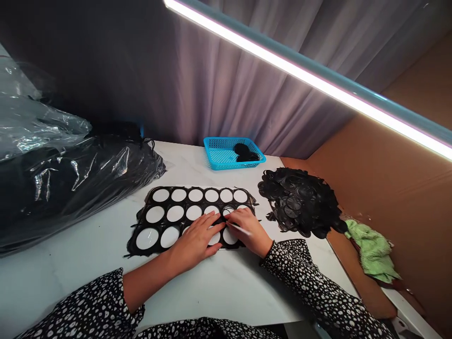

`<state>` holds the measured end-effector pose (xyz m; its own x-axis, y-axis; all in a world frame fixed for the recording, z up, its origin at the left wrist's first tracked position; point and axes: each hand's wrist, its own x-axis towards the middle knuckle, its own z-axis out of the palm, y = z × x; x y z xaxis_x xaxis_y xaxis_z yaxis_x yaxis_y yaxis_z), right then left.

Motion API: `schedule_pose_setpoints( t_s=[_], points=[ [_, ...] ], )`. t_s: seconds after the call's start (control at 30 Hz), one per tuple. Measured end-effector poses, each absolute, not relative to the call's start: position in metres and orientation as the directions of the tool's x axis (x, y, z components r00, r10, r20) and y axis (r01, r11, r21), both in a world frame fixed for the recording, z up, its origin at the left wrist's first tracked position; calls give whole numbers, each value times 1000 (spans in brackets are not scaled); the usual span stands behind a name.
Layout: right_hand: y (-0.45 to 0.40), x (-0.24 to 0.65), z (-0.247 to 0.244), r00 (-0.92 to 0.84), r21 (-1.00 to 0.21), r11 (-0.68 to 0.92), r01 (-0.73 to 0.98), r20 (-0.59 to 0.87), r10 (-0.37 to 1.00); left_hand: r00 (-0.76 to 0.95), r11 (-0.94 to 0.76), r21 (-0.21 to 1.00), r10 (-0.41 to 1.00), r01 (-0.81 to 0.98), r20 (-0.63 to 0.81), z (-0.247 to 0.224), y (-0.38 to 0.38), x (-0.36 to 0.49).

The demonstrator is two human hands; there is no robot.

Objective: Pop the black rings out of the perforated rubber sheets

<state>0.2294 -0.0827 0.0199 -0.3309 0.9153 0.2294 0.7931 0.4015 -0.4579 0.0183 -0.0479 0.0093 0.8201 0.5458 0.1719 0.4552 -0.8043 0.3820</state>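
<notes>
While both hands work close together, the left hand (196, 238) lies flat on a black sheet with round holes (165, 214), its fingers spread, and the right hand (247, 230) pinches a thin white stick (240, 229). The sheet's long axis runs from 9 to 3 o'clock. One ringed hole (229, 210) lies at 11 o'clock from the right hand, which is the nearer hand. A heap of black discs (300, 202) lies at 2 o'clock, and a blue plastic basket (215, 153) at 12 o'clock.
</notes>
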Motion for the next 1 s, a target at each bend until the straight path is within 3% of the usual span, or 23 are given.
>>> schedule_pose_setpoints(
  t_s=[0.1, 0.17, 0.27, 0.37, 0.5, 0.63, 1.0],
  points=[
    [-78, 235, 18, -402, -268, 474, 839, 281, 871, 823, -806, 379, 544, 455, 167, 10, -48, 18],
    [-63, 259, 21, -253, -235, 345, 909, 348, 903, 823, -806, 380, 543, 454, 167, 10, -49, 17],
    [-37, 313, 31, 202, -330, -46, 943, 455, 867, 827, -809, 369, 540, 457, 158, 11, -49, 17],
    [-31, 342, 42, 371, -497, -125, 859, 435, 820, 826, -825, 355, 527, 439, 202, 14, -50, 16],
    [-67, 305, 45, 97, -710, 130, 692, 270, 958, 882, -883, 360, 401, 301, 248, 19, -53, 9],
    [-111, 251, 37, -151, -818, 160, 552, 91, 984, 933, -901, 379, 302, 211, 198, 19, -56, 0],
    [-132, 232, 26, -98, -833, 157, 530, 124, 987, 946, -903, 385, 275, 192, 172, 15, -54, -1]
  ],
)
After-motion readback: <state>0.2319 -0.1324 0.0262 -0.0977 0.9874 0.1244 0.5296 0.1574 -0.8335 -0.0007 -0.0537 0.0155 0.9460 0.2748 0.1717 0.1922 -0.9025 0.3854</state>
